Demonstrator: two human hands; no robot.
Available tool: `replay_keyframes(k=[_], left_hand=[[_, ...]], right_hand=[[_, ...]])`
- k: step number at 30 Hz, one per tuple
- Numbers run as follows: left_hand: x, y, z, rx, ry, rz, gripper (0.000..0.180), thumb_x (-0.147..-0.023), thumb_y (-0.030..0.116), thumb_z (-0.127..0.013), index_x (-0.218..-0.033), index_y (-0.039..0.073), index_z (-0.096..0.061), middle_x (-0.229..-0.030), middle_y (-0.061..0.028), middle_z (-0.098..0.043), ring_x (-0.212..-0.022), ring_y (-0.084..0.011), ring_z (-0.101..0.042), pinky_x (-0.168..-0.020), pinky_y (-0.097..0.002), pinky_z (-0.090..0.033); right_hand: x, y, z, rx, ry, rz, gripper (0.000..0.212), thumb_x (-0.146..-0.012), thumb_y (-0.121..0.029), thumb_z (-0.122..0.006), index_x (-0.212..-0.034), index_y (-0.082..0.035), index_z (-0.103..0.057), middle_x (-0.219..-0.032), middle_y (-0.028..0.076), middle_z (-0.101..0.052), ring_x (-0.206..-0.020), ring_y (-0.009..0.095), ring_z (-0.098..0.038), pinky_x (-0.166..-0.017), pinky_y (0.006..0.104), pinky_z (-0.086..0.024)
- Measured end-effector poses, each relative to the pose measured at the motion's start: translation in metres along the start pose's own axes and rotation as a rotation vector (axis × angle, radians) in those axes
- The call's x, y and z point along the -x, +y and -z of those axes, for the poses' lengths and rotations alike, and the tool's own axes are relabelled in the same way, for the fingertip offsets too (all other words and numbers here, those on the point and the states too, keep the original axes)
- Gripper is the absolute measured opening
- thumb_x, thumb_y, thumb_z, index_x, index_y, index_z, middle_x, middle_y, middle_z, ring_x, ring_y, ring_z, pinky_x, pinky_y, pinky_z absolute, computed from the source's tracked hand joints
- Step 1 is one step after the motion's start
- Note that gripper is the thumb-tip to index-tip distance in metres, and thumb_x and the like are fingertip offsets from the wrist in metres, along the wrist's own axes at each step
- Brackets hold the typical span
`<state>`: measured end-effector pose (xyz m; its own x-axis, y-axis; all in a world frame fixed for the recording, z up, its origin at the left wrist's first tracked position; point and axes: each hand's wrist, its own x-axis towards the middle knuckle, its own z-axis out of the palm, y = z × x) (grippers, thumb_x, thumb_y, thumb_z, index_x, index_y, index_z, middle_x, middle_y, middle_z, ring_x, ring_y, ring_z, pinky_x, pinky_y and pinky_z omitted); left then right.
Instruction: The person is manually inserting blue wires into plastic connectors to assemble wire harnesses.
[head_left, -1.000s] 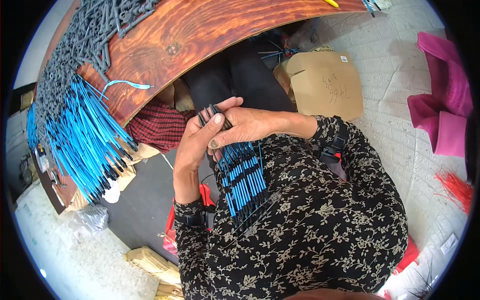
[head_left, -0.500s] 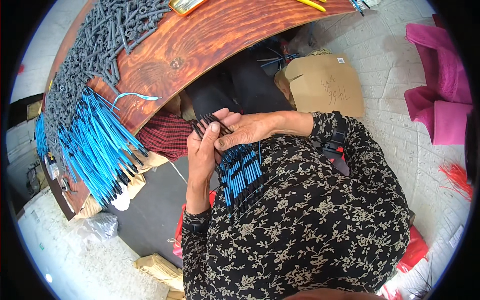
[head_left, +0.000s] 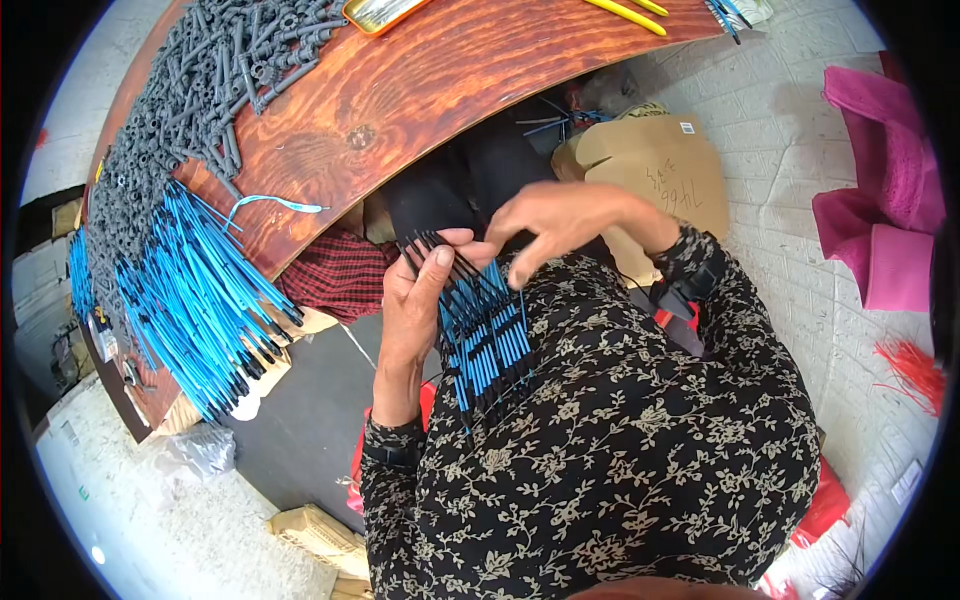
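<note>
My left hand (head_left: 412, 295) is closed round the black ends of a bundle of thin blue-and-black rods (head_left: 492, 345). The thumb lies across these ends, which stick up past the fingers. The blue lengths fan downward side by side against my patterned top. Just right of the bundle's upper end, my right hand (head_left: 560, 225) has its thumb and fingers apart, with nothing visible between them. Its fingertips come close to the left fingers; whether they touch I cannot tell.
The curved wooden table (head_left: 330, 140) carries a heap of grey plastic tubes (head_left: 190, 110), a pile of similar blue rods (head_left: 205, 300), a light-blue strap (head_left: 275, 203), an orange-rimmed tin (head_left: 385, 10) and a yellow-handled tool (head_left: 625, 14). A cardboard box (head_left: 670, 170) stands beyond my right arm.
My right hand has lifted off the left hand and the bundle toward the right, its thumb and fingers now spread. More of the rods' black ends show. My left hand keeps its hold.
</note>
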<state>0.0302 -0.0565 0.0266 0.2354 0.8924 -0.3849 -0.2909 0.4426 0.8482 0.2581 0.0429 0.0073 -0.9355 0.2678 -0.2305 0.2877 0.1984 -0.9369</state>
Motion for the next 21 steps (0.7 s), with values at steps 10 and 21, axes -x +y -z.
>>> replay_keyframes(k=[10,21], left_hand=[[-0.003,-0.008,0.008,-0.002,-0.124,-0.011,0.033,-0.105,0.026,-0.051,-0.117,-0.003,-0.059,-0.102,-0.0164,-0.071,-0.091,-0.02,-0.07,-0.082,-0.0302,-0.057],[-0.004,-0.013,0.003,0.154,-0.104,-0.06,0.039,-0.107,0.031,-0.043,-0.118,-0.004,-0.057,-0.102,-0.0161,-0.071,-0.088,-0.0216,-0.07,-0.082,-0.0317,-0.057]], right_hand=[[-0.037,-0.038,0.0,-0.003,0.408,0.364,0.042,-0.095,-0.019,-0.06,-0.132,-0.001,-0.058,-0.113,0.014,-0.069,-0.08,0.021,-0.069,-0.075,0.034,-0.056],[-0.043,-0.032,-0.009,-0.431,0.177,0.214,0.043,-0.105,-0.032,-0.047,-0.138,-0.005,-0.056,-0.095,0.008,-0.069,-0.058,0.012,-0.061,-0.056,0.0265,-0.053]])
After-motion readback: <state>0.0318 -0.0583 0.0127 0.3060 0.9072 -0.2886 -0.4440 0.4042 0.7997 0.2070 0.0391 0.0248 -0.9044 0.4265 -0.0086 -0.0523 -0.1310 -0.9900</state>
